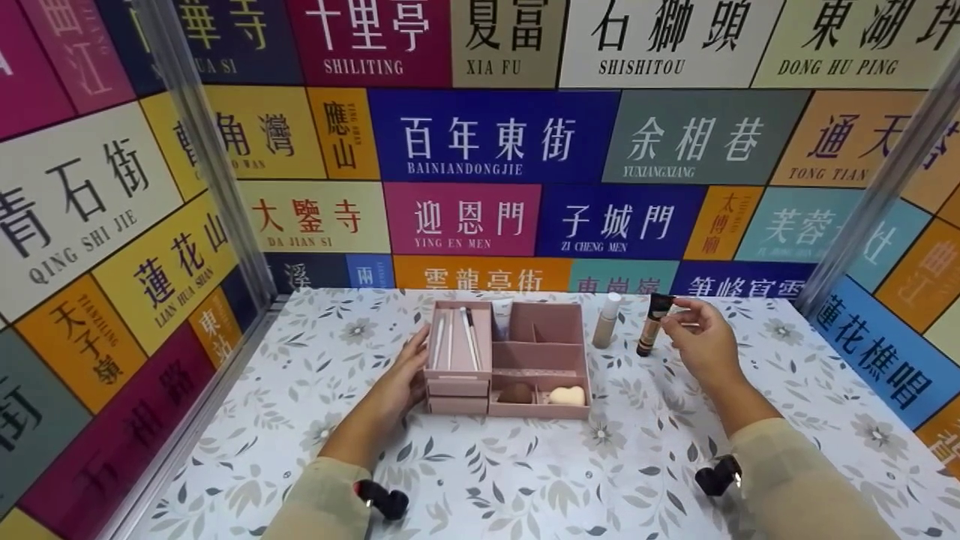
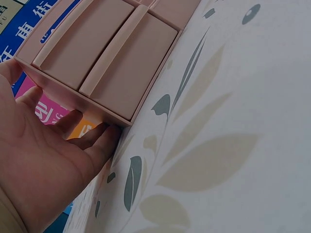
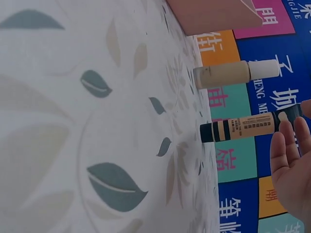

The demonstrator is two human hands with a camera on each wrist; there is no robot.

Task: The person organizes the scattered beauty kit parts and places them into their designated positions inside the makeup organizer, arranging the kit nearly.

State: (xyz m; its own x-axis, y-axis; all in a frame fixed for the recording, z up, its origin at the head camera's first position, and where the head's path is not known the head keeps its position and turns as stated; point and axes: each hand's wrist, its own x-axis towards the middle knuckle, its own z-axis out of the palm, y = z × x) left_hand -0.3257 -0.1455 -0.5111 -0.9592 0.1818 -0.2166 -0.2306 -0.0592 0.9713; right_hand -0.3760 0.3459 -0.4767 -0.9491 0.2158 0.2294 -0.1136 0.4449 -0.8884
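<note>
My left hand (image 1: 409, 367) lies along the left side of a pink desktop organizer (image 1: 459, 382), fingertips touching its wall. In the left wrist view the fingers (image 2: 99, 145) reach along the side beside two closed drawers (image 2: 129, 58). My right hand (image 1: 701, 337) pinches the black top end of a beige-and-black cosmetic tube (image 1: 651, 330), held almost upright, its lower end close to the tabletop. To the tube's left stands a foundation bottle (image 1: 606, 322) with a white cap, apart from the hand.
White brushes (image 1: 454, 337) lie in the organizer's top left tray. A pale tube (image 1: 502, 319) stands in a rear compartment. A brown sponge (image 1: 516, 393) and a cream sponge (image 1: 567, 395) sit in front. Leaf-patterned cloth (image 1: 525, 480) covers the table; printed panels (image 1: 495, 135) rise behind.
</note>
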